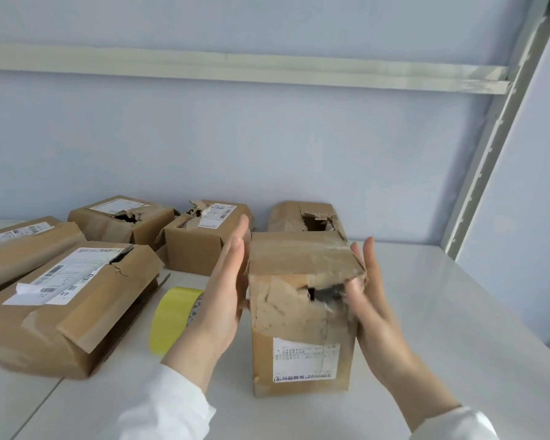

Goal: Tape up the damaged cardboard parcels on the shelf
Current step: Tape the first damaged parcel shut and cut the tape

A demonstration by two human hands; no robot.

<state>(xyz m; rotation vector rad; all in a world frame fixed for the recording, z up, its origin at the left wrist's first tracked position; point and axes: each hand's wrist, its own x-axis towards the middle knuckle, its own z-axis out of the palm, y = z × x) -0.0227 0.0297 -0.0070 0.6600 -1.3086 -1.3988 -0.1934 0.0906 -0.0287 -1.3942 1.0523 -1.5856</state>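
Note:
A tall brown cardboard parcel (299, 315) stands upright on the white shelf (442, 328), with a torn hole near its top front edge and a white label low on its front. My left hand (226, 290) lies flat with straight fingers against the parcel's left side. My right hand (372, 300) is at its right side, fingers straight, its thumb at the torn hole. A roll of yellow tape (175, 319) stands on edge just left of my left hand.
Several other damaged parcels lie on the shelf: a large one (73, 306) at the left front, a long one (23, 246) behind it, three more (121, 220) (204, 236) (305, 217) along the back wall. A metal upright (496, 138) rises at the right.

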